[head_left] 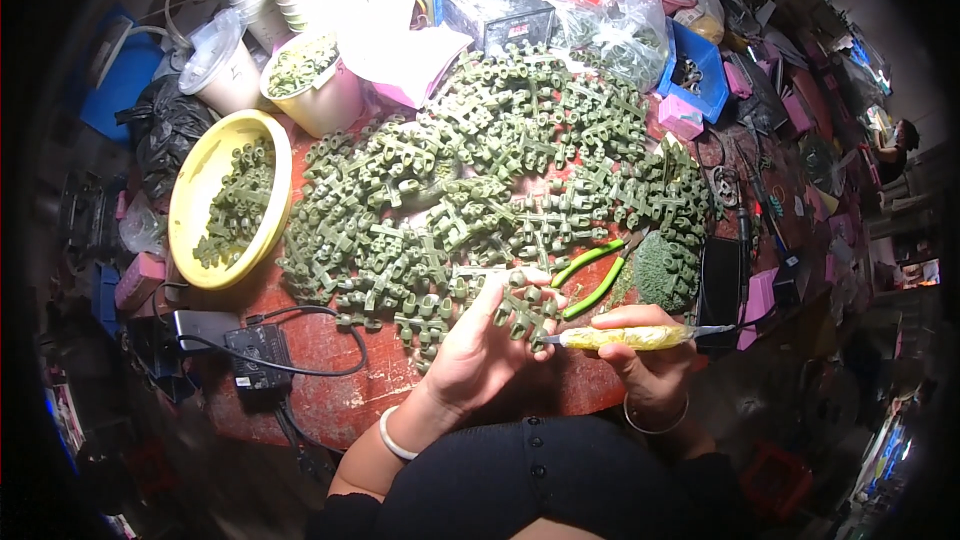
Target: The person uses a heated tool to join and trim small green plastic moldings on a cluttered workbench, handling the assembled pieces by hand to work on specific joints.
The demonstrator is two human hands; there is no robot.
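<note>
Near the front edge of the red table, my left hand [470, 352] is closed on a small branched green moulded piece [524, 314], held up at the fingertips. My right hand [655, 375] grips a knife-like tool [628, 337] with a yellow wrapped handle and a thin metal tip at each end. The tool's left tip meets or nearly meets the lower end of the piece; I cannot tell if they touch. Just beyond my hands spreads a big heap of similar green pieces [470, 165]. Green-handled pliers [600, 282] lie at its near right side.
A yellow basin [183, 210] with green pieces stands left. White buckets [325, 110] with green bits and a blue bin [700, 75] stand farther back. A black power adapter [258, 358] with cables lies at the front left. A dark green textured pad [660, 270] rests beside the pliers.
</note>
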